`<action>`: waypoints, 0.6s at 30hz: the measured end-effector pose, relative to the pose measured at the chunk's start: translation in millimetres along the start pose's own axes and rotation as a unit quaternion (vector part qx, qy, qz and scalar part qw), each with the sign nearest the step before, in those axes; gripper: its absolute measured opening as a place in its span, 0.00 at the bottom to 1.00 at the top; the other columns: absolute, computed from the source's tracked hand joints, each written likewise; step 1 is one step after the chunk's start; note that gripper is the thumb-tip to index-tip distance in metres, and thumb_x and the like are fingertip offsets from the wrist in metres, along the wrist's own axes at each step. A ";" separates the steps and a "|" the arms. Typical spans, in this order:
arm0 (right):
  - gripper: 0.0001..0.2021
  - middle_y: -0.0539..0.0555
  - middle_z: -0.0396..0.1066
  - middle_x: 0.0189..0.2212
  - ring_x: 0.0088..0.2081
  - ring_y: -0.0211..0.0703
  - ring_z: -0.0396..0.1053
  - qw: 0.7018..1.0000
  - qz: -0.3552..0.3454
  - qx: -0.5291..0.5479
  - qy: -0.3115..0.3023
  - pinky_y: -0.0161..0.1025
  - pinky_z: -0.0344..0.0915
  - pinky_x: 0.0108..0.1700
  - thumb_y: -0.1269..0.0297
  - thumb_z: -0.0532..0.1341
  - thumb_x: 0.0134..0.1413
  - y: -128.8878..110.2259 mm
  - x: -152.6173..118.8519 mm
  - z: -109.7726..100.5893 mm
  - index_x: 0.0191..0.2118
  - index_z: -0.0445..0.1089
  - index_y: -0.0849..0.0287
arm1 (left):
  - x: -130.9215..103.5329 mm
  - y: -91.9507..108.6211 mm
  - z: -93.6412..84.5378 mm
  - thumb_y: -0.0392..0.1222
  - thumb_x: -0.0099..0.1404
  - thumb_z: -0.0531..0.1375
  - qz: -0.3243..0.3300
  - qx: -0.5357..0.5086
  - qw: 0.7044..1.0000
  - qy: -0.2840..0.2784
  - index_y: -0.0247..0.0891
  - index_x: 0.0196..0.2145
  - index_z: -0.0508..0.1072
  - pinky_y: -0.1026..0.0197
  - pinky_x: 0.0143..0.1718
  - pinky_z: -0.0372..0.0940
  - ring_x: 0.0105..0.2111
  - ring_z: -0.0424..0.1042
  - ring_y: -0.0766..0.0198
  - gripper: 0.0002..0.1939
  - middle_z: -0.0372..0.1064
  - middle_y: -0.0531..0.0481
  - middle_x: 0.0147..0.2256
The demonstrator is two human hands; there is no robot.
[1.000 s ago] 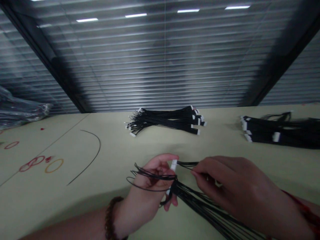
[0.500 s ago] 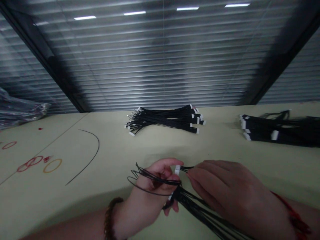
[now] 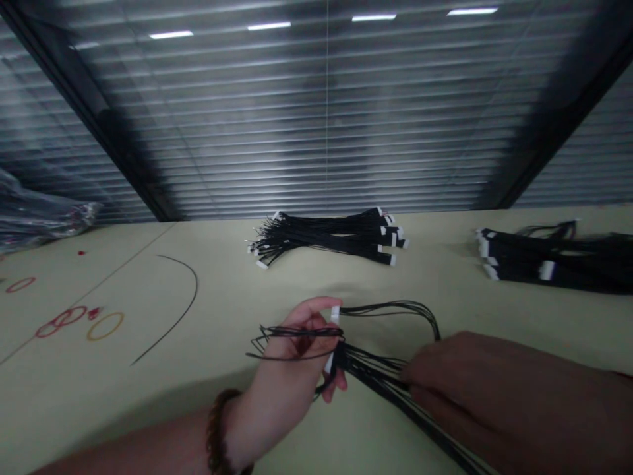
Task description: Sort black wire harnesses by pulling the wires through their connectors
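Observation:
Below the middle of the view, my left hand [image 3: 301, 359] is closed round a bundle of black wires [image 3: 386, 382]. A white connector [image 3: 335, 315] stands between its thumb and fingers, and thin black wires curve from it to the right. Several loose wire ends loop out left over the hand. My right hand [image 3: 475, 389] is at the lower right with its fingers pressed together on the black wires; its fingertips are partly hidden. The bundle runs down to the lower right, beneath my right hand.
Black cables with white connectors [image 3: 336, 236] lie near the blinds, and another pile [image 3: 568, 260] lies at the right. A single black wire [image 3: 196, 284], red bands [image 3: 62, 321] and a yellow band [image 3: 105, 326] lie left. A plastic bag [image 3: 44, 211] is at the far left.
My right hand has moved right and down, away from the white connector, and a curved length of wires now shows between them. My left hand has shifted slightly left and up with the bundle.

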State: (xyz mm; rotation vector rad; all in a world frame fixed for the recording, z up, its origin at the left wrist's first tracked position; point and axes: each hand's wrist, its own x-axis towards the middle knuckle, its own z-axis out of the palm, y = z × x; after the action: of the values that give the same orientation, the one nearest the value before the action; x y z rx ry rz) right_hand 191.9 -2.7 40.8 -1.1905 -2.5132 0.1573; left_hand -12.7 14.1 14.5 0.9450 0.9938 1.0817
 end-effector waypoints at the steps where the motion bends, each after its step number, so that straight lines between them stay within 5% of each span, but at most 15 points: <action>1: 0.14 0.43 0.69 0.19 0.19 0.30 0.65 0.999 -0.001 0.035 -0.033 0.31 0.56 0.21 0.68 0.52 0.57 -4.5 7.2 0.7 0.26 0.71 0.51 | -0.6 0.1 0.1 0.39 0.55 0.61 0.002 0.003 1.000 -0.002 0.36 0.41 0.65 0.72 0.11 0.56 0.13 0.65 0.73 0.16 0.63 0.58 0.25; 5: 0.09 0.42 0.72 0.26 0.28 0.33 0.69 0.993 0.026 0.112 -0.030 0.33 0.60 0.32 0.68 0.55 0.57 -18.4 28.2 7.3 0.32 0.72 0.51 | -2.4 -1.8 -0.5 0.38 0.55 0.61 -0.004 0.016 1.000 -0.016 0.37 0.42 0.64 0.72 0.12 0.56 0.15 0.65 0.73 0.17 0.62 0.58 0.25; 12: 0.10 0.46 0.69 0.22 0.23 0.36 0.64 0.998 -0.049 0.018 0.036 0.36 0.55 0.26 0.73 0.54 0.56 -16.8 23.5 17.7 0.28 0.69 0.58 | -1.9 -4.8 -0.9 0.39 0.56 0.60 -0.003 0.017 1.000 -0.025 0.37 0.42 0.64 0.72 0.12 0.56 0.15 0.66 0.73 0.16 0.60 0.59 0.25; 18: 0.14 0.44 0.69 0.20 0.19 0.29 0.63 0.994 0.040 0.101 0.018 0.28 0.57 0.19 0.65 0.52 0.58 -9.1 31.8 -20.1 0.25 0.70 0.55 | -1.3 -2.7 -1.5 0.39 0.55 0.61 -0.002 0.022 1.000 -0.011 0.36 0.42 0.65 0.72 0.11 0.56 0.14 0.64 0.74 0.16 0.60 0.59 0.25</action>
State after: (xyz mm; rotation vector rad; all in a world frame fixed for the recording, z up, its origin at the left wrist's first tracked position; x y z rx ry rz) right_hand 174.1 14.8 70.3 -1.1990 -2.3550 0.3963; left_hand -13.7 12.4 11.7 0.9875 1.0040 1.0469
